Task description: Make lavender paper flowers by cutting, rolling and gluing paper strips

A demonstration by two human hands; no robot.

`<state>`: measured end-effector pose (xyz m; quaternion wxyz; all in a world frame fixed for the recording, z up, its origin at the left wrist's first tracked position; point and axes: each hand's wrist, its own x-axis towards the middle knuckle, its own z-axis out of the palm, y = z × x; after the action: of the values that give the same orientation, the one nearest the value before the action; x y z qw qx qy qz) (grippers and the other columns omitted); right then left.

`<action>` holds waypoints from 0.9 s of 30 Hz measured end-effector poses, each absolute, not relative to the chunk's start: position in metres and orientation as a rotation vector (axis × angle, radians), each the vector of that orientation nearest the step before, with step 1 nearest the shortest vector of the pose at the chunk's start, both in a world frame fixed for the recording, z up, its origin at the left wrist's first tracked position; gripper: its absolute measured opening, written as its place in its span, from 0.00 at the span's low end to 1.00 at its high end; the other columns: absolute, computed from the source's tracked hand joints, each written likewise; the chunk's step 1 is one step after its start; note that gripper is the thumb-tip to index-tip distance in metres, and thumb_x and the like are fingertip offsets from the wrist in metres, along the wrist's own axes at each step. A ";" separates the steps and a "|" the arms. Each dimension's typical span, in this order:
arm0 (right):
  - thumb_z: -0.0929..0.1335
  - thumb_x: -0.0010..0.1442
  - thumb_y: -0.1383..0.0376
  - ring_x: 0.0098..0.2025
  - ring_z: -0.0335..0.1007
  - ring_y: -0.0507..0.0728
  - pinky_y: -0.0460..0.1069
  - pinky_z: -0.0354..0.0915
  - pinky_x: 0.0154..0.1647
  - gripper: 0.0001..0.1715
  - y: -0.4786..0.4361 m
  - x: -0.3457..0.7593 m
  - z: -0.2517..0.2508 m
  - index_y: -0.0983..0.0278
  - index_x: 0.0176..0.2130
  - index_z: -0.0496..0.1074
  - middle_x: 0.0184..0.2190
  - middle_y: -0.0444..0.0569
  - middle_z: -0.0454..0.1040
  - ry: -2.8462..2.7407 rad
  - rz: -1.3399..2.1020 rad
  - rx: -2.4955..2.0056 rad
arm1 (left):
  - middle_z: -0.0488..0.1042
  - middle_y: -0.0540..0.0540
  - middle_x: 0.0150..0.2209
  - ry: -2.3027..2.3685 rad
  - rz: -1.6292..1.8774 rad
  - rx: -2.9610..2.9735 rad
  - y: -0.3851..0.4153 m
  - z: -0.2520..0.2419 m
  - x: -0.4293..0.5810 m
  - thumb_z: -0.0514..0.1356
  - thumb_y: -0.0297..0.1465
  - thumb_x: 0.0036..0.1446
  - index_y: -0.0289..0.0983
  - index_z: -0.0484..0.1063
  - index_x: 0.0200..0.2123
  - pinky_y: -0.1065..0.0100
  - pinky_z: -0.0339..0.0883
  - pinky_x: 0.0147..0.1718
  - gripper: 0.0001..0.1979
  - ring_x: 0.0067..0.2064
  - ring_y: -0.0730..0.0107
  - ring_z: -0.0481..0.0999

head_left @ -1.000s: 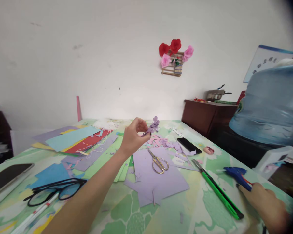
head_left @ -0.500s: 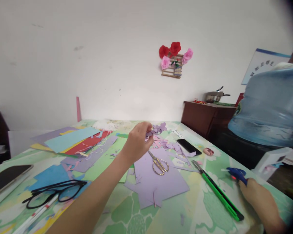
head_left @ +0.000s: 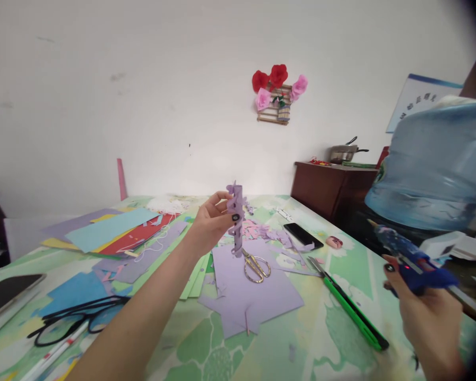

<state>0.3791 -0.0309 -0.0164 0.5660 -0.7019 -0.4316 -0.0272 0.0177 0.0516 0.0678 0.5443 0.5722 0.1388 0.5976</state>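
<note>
Between its thumb and fingers, my left hand (head_left: 211,221) grips an upright purple paper tube (head_left: 237,225) with small paper pieces along its side. The tube is over the scrap-strewn middle of the table. At the right, my right hand (head_left: 424,307) is wrapped around a dark blue hot glue gun (head_left: 410,256), whose nozzle points up and to the left; a small red light shows on it. Gold-handled scissors (head_left: 256,266) lie on purple paper sheets (head_left: 259,301) just below the tube. A green utility knife (head_left: 353,309) rests between the scissors and my right hand.
Coloured paper sheets (head_left: 107,227), white string (head_left: 153,241) and black-framed glasses (head_left: 77,317) lie on the left. One phone (head_left: 10,293) is at the left edge, another phone (head_left: 302,235) right of centre. A large water bottle (head_left: 432,169) stands beyond the table's right side.
My left hand has turned the purple paper tube upright and towards me. My right hand has lifted the glue gun from low over the table, now gripping it with the nozzle raised.
</note>
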 end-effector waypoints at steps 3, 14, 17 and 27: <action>0.70 0.48 0.50 0.23 0.68 0.58 0.55 0.68 0.28 0.21 -0.038 0.343 -0.004 0.63 0.34 0.73 0.23 0.47 0.71 -1.107 0.218 -1.312 | 0.70 0.51 0.27 0.309 1.353 1.331 0.051 0.064 0.019 0.70 0.27 0.39 0.41 0.71 0.35 0.63 0.65 0.33 0.18 0.29 0.70 0.70; 0.71 0.53 0.56 0.22 0.69 0.55 0.50 0.68 0.21 0.11 -0.054 0.266 -0.003 0.61 0.32 0.77 0.29 0.52 0.77 -1.373 0.656 -0.983 | 0.73 0.46 0.28 0.220 1.147 1.433 0.055 0.049 0.024 0.68 0.30 0.45 0.38 0.76 0.33 0.64 0.65 0.33 0.09 0.31 0.68 0.73; 0.71 0.53 0.55 0.23 0.69 0.56 0.51 0.68 0.22 0.13 -0.052 0.263 -0.014 0.62 0.28 0.78 0.28 0.54 0.77 -1.381 0.688 -1.049 | 0.71 0.47 0.27 0.224 1.128 1.414 0.055 0.047 0.027 0.69 0.30 0.43 0.38 0.75 0.32 0.65 0.65 0.30 0.11 0.30 0.68 0.72; 0.73 0.49 0.57 0.24 0.70 0.57 0.51 0.66 0.24 0.13 -0.053 0.251 -0.009 0.64 0.32 0.78 0.26 0.51 0.77 -1.232 0.625 -1.079 | 0.70 0.49 0.28 0.244 1.106 1.374 0.053 0.044 0.034 0.70 0.29 0.41 0.35 0.73 0.32 0.69 0.65 0.28 0.13 0.28 0.73 0.71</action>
<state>0.2508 -0.0533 -0.0090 0.6399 -0.4732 -0.5400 0.2739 0.0336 0.0526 0.0440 0.6292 0.5998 0.1067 0.4827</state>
